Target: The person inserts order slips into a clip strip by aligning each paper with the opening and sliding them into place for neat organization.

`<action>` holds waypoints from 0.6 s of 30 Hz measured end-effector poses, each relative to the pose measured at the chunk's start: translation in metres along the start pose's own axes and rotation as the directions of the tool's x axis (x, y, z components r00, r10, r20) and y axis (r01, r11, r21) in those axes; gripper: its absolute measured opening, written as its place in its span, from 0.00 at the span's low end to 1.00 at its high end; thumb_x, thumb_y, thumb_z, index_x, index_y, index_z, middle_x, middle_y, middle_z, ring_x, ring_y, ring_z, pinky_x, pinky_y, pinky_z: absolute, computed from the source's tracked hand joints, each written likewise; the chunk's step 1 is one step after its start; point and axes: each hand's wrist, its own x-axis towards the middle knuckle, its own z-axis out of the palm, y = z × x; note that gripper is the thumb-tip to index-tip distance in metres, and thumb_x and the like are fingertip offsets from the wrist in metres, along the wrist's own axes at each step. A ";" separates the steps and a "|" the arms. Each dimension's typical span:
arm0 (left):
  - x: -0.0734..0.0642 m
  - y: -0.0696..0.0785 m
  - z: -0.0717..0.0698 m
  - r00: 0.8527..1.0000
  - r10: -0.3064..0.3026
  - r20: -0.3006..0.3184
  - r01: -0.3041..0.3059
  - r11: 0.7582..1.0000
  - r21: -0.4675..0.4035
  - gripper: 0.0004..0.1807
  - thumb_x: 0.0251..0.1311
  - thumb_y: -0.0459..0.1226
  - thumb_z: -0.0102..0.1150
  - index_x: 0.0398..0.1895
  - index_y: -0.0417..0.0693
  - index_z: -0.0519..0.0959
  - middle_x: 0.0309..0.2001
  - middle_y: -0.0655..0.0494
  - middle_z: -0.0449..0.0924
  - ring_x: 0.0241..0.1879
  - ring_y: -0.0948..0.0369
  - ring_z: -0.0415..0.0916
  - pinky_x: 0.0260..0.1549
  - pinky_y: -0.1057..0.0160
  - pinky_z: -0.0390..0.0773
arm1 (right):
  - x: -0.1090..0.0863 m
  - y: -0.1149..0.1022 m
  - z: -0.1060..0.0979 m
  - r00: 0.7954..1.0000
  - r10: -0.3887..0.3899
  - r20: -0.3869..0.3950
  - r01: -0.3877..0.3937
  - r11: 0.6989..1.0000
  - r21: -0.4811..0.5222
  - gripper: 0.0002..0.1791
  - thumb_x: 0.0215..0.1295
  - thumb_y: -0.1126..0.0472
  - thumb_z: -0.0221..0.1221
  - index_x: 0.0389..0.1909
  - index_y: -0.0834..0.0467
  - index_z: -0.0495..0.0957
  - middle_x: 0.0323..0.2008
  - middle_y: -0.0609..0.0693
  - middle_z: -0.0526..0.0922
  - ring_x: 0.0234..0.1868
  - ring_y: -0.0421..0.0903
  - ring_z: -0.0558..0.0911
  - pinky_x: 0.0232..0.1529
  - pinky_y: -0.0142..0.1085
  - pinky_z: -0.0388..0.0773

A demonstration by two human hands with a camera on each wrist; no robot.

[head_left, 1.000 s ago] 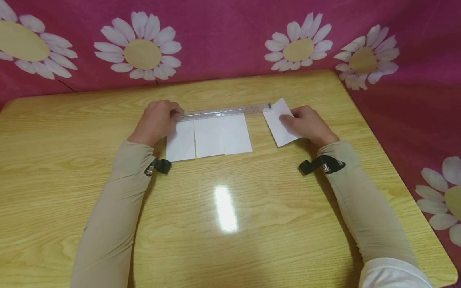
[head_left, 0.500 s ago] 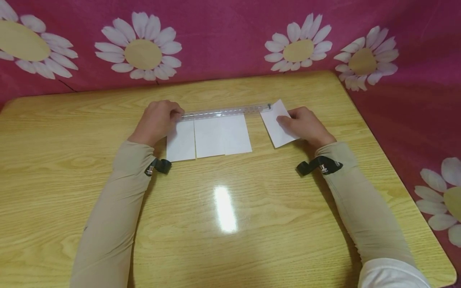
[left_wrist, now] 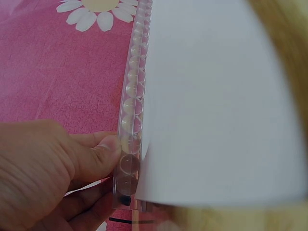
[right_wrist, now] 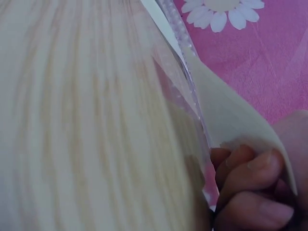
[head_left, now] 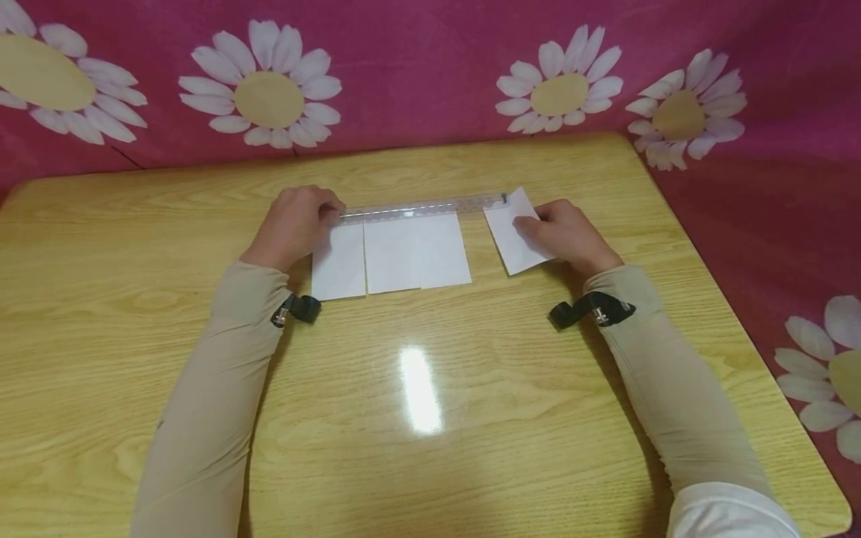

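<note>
A long clear plastic strip [head_left: 410,210] with a row of round shapes along it runs across the far half of the table. My left hand [head_left: 294,224] pinches its left end between thumb and fingers, as the left wrist view also shows on the strip [left_wrist: 132,108]. White paper pieces [head_left: 390,254] sit side by side along the strip's near edge. At the strip's right end my right hand [head_left: 568,233] holds another white paper piece [head_left: 509,239], thumb on top and fingers curled beneath. That paper's upper corner overlaps the strip's end. The right wrist view shows the paper [right_wrist: 226,106] bent over the curled fingers.
The wooden table [head_left: 471,418] has a glossy light patch in front of the papers. Behind it and to the right hangs a pink cloth [head_left: 417,67] with large daisies. Black wrist straps [head_left: 296,308] sit on both sleeves.
My right hand has shifted slightly left with its paper, toward the other papers. The left hand, the strip and the papers along it stay in place.
</note>
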 end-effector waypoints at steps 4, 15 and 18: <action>0.000 -0.001 0.000 1.000 0.005 -0.005 -0.005 1.000 0.000 0.14 0.72 0.28 0.53 0.54 0.36 0.85 0.55 0.38 0.86 0.58 0.43 0.80 0.65 0.44 0.78 | 0.001 -0.002 0.001 1.000 0.011 -0.006 -0.011 1.000 -0.006 0.27 0.74 0.46 0.53 0.55 0.65 0.83 0.41 0.58 0.86 0.37 0.46 0.80 0.36 0.32 0.78; 0.001 0.000 0.000 1.000 -0.004 0.002 0.004 1.000 0.002 0.14 0.72 0.28 0.53 0.55 0.37 0.85 0.55 0.38 0.86 0.56 0.44 0.79 0.65 0.44 0.78 | 0.000 -0.007 0.005 1.000 0.016 0.007 -0.016 0.999 0.031 0.25 0.75 0.48 0.54 0.52 0.68 0.84 0.34 0.53 0.85 0.32 0.42 0.80 0.33 0.32 0.79; 0.000 0.001 -0.001 1.000 -0.008 0.005 0.008 1.000 0.001 0.14 0.73 0.28 0.53 0.55 0.37 0.85 0.56 0.38 0.85 0.57 0.44 0.79 0.65 0.44 0.78 | 0.001 -0.008 0.007 1.000 0.020 0.016 -0.021 0.999 0.027 0.25 0.75 0.48 0.54 0.52 0.67 0.84 0.34 0.52 0.85 0.32 0.43 0.80 0.33 0.32 0.78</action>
